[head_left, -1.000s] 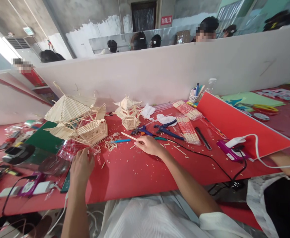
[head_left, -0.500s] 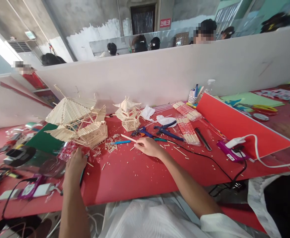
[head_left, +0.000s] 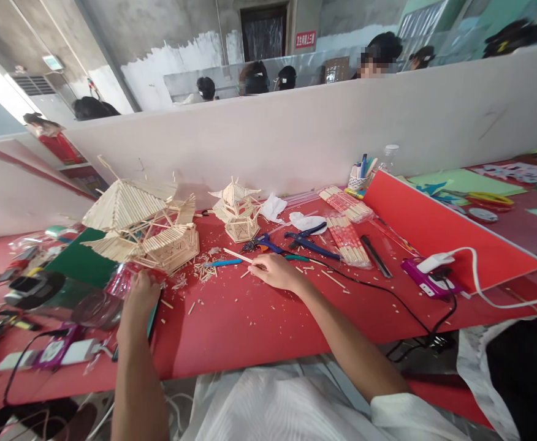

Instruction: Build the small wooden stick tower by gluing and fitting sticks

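My right hand (head_left: 275, 272) is closed in a pinch on thin wooden sticks (head_left: 237, 255), which point left over the table. A blue-handled tool (head_left: 225, 263) lies just beyond their tips. My left hand (head_left: 142, 297) rests at a crumpled clear and red plastic wrapper (head_left: 124, 278), fingers curled down; whatever they grip is hidden. Right behind it stands a large stick-built pavilion model (head_left: 142, 223) with ribbed roofs. A smaller stick pavilion (head_left: 236, 211) stands to its right.
Blue cutters (head_left: 312, 244), a blue glue gun (head_left: 268, 244) with a black cable and wrapped stick bundles (head_left: 349, 242) lie right of centre. A red board (head_left: 447, 229) leans at right. A clear jar (head_left: 98, 309) lies at left. Stick scraps litter the red table (head_left: 232, 331).
My left hand has shifted slightly, its fingers reaching a little farther into the plastic wrapper. My right hand keeps its pinch on the sticks. At far right, another person's hand has moved.
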